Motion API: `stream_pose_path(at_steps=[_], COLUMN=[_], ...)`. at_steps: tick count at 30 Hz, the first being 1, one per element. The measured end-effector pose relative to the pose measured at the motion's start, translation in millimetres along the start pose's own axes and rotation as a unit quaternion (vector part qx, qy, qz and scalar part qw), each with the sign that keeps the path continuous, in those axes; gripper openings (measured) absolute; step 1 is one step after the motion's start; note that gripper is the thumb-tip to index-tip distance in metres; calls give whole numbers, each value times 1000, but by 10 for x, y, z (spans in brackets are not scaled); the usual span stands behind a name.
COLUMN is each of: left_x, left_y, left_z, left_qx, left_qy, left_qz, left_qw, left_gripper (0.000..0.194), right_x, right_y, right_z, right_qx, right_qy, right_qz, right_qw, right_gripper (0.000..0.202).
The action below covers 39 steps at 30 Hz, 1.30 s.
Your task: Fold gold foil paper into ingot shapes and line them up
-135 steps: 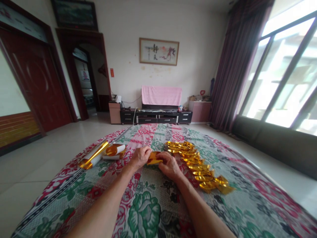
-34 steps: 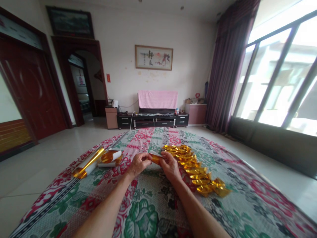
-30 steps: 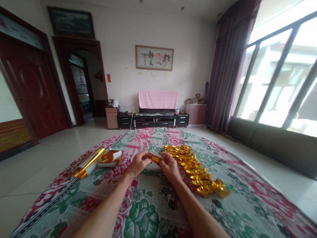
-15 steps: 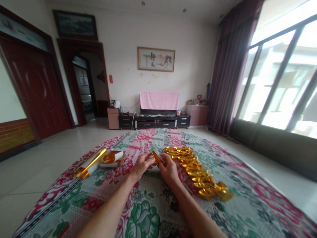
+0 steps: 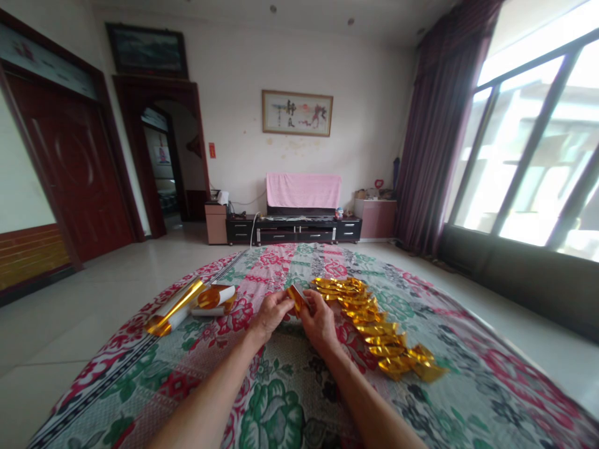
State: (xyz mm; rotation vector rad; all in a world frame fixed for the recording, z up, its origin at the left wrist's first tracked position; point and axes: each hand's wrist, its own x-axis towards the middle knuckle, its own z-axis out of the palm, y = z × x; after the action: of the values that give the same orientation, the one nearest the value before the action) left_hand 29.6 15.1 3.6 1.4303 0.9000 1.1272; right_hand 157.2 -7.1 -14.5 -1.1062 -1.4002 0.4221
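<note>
A small piece of gold foil paper (image 5: 297, 297) with a pale back is held between both hands, above the middle of the flowered cloth. My left hand (image 5: 272, 313) pinches its left edge between thumb and fingers. On the other side, my right hand (image 5: 319, 319) has its fingers closed on the right edge. Just to the right lies a row of folded gold paper ingots (image 5: 369, 312), overlapping and running toward me. Curled sheets of gold foil paper (image 5: 180, 305) with white backs rest on the cloth at the left.
The flowered cloth (image 5: 276, 411) covers the broad rounded surface before me. Past its far edge stands a low black TV cabinet (image 5: 281, 234) bearing a pink cloth (image 5: 304, 190). A purple curtain (image 5: 428, 137) and windows (image 5: 519, 143) line the right side.
The foil piece has turned a little in my fingers and looks more folded over, with less of its pale side showing. Both hands keep almost the same place.
</note>
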Motion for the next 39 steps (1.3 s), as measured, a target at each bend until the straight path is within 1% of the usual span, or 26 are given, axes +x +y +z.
stream_pose_path(at_steps=[5, 8, 14, 20, 26, 31, 34, 39], left_x=[3, 10, 57, 44, 45, 64, 54, 28], left_y=[-4, -6, -68, -43, -48, -93, -77, -34], left_z=[19, 22, -3, -1, -16, -34, -31, -36], left_qx=[-15, -18, 7, -18, -15, -5, -4, -2], left_qy=[23, 29, 35, 12, 7, 5, 5, -15], left_qz=[-2, 1, 19, 6, -3, 10, 6, 1], left_qw=[1000, 999, 999, 1000, 1000, 1000, 1000, 1000], left_gripper=[36, 34, 35, 34, 32, 31, 30, 30], right_x=[-1, -1, 5, 12, 9, 13, 9, -1], right_y=[-26, -40, -15, -19, -3, -4, 0, 8], right_z=[3, -4, 1, -1, 2, -1, -4, -2], right_qx=[31, 21, 31, 53, 54, 40, 38, 42], right_qy=[-26, -47, -65, -63, -65, -69, -77, -85], right_qz=[15, 15, 10, 35, 34, 36, 33, 29], right_qw=[999, 999, 997, 996, 996, 996, 996, 995], right_gripper=[27, 26, 26, 23, 23, 26, 27, 27])
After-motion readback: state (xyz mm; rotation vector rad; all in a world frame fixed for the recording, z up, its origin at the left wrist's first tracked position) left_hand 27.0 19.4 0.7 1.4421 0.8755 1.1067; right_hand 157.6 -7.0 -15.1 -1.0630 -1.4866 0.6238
